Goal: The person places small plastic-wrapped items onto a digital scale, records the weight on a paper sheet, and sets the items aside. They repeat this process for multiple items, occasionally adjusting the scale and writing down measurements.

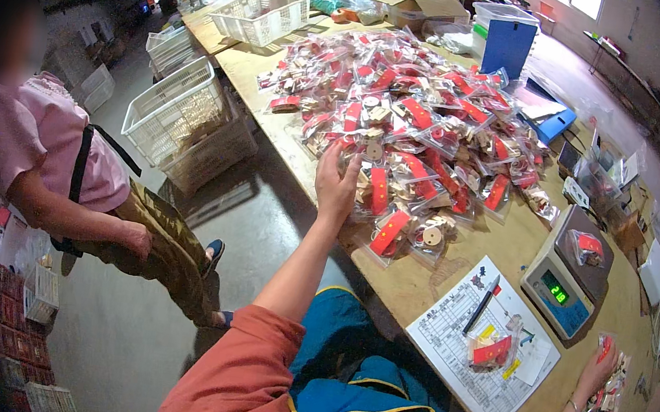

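A large heap of small clear plastic bags (pixel 419 114) with red strips and wooden pieces inside covers the table. My left hand (pixel 337 180) reaches to its near left edge, thumb and fingers apart, fingertips among the bags. At the far right, my right hand (pixel 595 372) is closed on a small plastic bag (pixel 606 347) with a red strip, beside a smaller pile of similar bags (pixel 609 398). Between my hands, a digital scale (pixel 554 293) with a lit green display carries one bag (pixel 588 248). Another bag (pixel 491 351) lies on a printed sheet (pixel 447 323).
A black pen (pixel 482 304) rests on the sheet. Behind the scale are a blue folder (pixel 552 125) and a clear container (pixel 597 177). White plastic baskets (pixel 173 108) stand left of the table; another basket (pixel 262 21) sits on it. A person (pixel 65 149) in pink stands at left.
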The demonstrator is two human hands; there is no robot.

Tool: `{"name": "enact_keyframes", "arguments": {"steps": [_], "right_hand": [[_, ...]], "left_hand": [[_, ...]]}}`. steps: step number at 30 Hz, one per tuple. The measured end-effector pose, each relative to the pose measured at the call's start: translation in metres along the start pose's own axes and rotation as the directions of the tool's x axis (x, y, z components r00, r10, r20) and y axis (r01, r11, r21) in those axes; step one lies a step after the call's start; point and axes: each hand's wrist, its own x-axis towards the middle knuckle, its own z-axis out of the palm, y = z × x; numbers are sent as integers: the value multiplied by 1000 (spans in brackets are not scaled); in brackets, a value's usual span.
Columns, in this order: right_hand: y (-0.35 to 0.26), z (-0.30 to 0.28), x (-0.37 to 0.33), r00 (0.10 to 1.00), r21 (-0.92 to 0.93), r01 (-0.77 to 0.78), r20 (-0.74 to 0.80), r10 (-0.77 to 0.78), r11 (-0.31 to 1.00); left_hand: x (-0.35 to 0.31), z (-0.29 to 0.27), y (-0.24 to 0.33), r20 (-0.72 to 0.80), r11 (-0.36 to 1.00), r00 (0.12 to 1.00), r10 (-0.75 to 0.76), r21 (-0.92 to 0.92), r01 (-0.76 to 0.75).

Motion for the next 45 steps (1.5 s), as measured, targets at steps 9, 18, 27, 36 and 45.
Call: {"name": "enact_keyframes", "arguments": {"steps": [9, 18, 27, 36, 45], "right_hand": [[11, 11, 0, 999, 58, 27, -30, -25, 998], [11, 6, 2, 996, 39, 81, -41, -80, 996], [9, 5, 1, 998, 9, 53, -31, -52, 999], [19, 15, -1, 987, -55, 111, -112, -117, 992], [19, 15, 0, 993, -59, 80, -87, -85, 995]], "left_hand": [[1, 1, 2, 1, 1000, 1000, -11, -9, 11], [1, -1, 4, 12, 1000, 1000, -8, 1, 8], [0, -1, 3, 14, 1000, 1000, -10, 21, 10], [0, -1, 5, 10, 1000, 1000, -25, -6, 25], [0, -1, 4, -7, 1000, 1000, 3, 12, -3]]}}
